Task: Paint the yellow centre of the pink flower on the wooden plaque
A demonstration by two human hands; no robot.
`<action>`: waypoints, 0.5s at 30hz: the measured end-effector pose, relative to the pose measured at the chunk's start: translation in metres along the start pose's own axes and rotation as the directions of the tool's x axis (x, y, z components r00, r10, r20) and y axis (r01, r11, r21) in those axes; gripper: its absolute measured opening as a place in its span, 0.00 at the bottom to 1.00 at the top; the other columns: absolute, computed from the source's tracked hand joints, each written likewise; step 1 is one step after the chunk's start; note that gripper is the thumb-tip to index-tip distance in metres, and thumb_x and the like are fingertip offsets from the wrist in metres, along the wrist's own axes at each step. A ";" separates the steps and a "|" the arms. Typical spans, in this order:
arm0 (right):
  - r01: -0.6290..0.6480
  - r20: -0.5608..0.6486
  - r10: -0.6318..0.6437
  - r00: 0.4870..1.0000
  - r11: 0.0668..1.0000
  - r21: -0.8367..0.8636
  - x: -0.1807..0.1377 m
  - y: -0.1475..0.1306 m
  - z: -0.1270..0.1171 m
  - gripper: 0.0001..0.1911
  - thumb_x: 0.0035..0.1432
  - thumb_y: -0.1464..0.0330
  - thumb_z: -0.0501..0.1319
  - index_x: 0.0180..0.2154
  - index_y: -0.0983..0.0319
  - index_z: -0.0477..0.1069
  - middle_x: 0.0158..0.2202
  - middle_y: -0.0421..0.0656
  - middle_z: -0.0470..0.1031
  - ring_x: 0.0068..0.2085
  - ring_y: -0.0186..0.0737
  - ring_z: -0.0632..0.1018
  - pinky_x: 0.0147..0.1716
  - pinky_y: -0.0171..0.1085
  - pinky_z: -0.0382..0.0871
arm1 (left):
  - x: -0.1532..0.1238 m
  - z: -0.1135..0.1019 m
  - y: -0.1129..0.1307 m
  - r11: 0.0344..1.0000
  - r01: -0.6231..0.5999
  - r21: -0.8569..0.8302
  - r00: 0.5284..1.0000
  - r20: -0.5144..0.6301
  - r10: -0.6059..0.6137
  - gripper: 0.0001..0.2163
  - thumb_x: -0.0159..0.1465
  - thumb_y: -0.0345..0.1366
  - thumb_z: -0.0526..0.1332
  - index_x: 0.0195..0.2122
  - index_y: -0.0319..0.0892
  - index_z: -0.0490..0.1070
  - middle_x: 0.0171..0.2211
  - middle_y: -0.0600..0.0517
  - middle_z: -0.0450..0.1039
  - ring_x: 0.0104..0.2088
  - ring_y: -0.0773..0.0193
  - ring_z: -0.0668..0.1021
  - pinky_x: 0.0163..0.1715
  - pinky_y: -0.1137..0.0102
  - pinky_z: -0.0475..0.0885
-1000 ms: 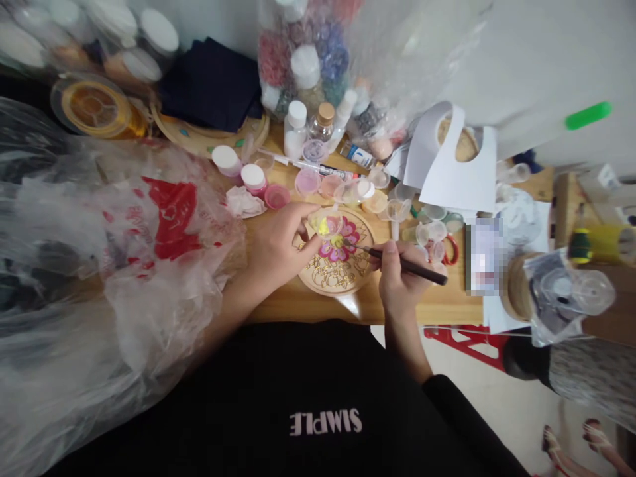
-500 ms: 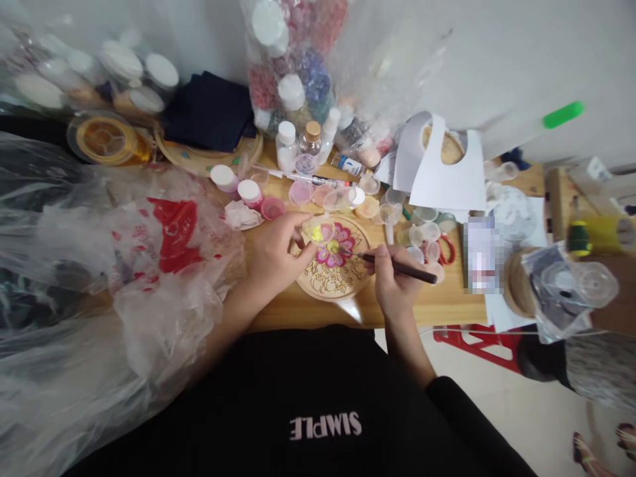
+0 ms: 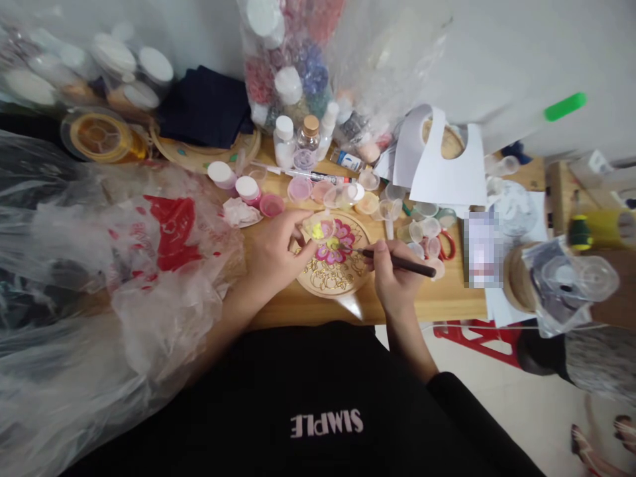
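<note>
Closest in, a black top (image 3: 238, 397) with pale lettering fills the bottom of the view, and just past it runs the edge of a wooden table (image 3: 437, 305). On that table, right in front of the person, lies a round wooden disc (image 3: 332, 290) with gold outlines and a pink flower (image 3: 342, 232) that has a yellow centre. The left hand (image 3: 275, 248) pinches a small clear cup (image 3: 326, 225) between thumb and fingers over the disc's left side; something yellow sits in the cup. The right hand (image 3: 397, 278) grips a dark-handled tool (image 3: 412, 265) much like a pen, its thin tip at the flower's middle. Whether the tip touches the surface or hovers, I cannot tell.

Judging by this, the step in hand is working yellow into the flower's centre, with much of the lower gold-lined pattern apparently uncoloured. The next move seems to call for a light, steady right hand that stays inside the lines, and a level cup close by.

Beyond the disc stand many small open cups, among them a pink cup (image 3: 272, 205), then a marker (image 3: 318, 177). Farther back come a cork-topped bottle (image 3: 309, 136), a white paper cutout (image 3: 447, 182) and a pale wall (image 3: 497, 53).
</note>
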State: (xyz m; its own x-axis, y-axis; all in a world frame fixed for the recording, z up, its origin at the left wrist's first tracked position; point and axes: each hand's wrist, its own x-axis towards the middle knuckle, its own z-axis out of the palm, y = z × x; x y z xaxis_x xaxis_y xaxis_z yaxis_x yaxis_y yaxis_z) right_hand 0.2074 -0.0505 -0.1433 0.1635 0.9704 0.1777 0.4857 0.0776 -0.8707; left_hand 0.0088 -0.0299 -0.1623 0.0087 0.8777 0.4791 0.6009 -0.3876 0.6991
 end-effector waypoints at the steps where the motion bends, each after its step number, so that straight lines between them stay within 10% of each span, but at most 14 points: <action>1: 0.004 -0.003 -0.004 1.000 1.000 0.000 0.000 0.000 0.000 0.14 0.64 0.62 0.58 0.29 0.59 0.76 0.24 0.38 0.78 0.25 0.34 0.77 0.25 0.36 0.69 | 0.000 0.000 0.000 1.000 -0.002 0.004 1.000 -0.001 0.002 0.16 0.57 0.28 0.66 0.46 0.42 0.69 0.28 0.58 0.72 0.25 0.73 0.74 0.27 0.77 0.69; 15: 0.012 -0.016 -0.012 1.000 1.000 -0.019 0.002 -0.001 0.003 0.16 0.64 0.60 0.57 0.28 0.60 0.76 0.24 0.38 0.77 0.25 0.33 0.76 0.25 0.36 0.69 | 0.001 -0.002 0.001 0.999 0.044 0.011 0.999 0.027 -0.044 0.15 0.58 0.29 0.65 0.47 0.42 0.69 0.29 0.56 0.74 0.26 0.72 0.75 0.27 0.76 0.70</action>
State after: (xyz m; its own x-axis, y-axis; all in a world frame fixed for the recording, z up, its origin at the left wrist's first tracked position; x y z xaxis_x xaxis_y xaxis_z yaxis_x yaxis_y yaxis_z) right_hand 0.2051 -0.0482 -0.1434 0.1712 0.9656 0.1957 0.5037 0.0850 -0.8597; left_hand 0.0079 -0.0305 -0.1600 0.0040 0.9013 0.4331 0.6098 -0.3455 0.7133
